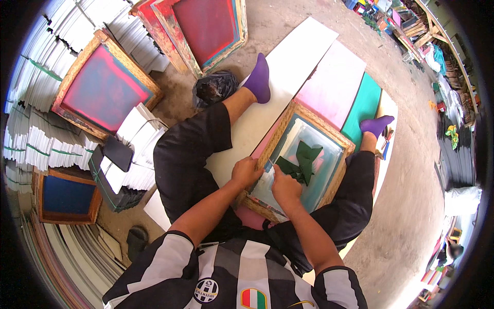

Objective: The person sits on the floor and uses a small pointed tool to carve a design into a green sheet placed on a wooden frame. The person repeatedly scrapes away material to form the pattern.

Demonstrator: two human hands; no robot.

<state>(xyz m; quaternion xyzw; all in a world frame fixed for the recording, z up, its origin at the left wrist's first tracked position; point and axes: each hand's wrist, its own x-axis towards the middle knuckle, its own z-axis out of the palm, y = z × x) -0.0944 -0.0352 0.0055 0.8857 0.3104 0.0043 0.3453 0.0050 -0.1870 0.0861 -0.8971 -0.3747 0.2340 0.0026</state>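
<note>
Between my legs lies a wooden screen-printing frame (278, 133) with a pale blue-grey mesh, tilted across the boards. My left hand (247, 173) is closed on its left rail. Just inside that rail, my right hand (286, 187) grips a thin, pale metallic tool (271, 162); the fist hides most of it. The tool's visible end points toward the rail beside my left fingers. On the mesh, beyond my right hand, rests a crumpled dark green piece (307, 157), perhaps cloth or film.
White, pink and green boards (363, 105) lie beneath my legs. A pink-stained screen frame (105, 85) leans on paper stacks (43, 136) at left, near a black plastic bag (213, 87). Small hand tools (387, 144) lie by my right foot.
</note>
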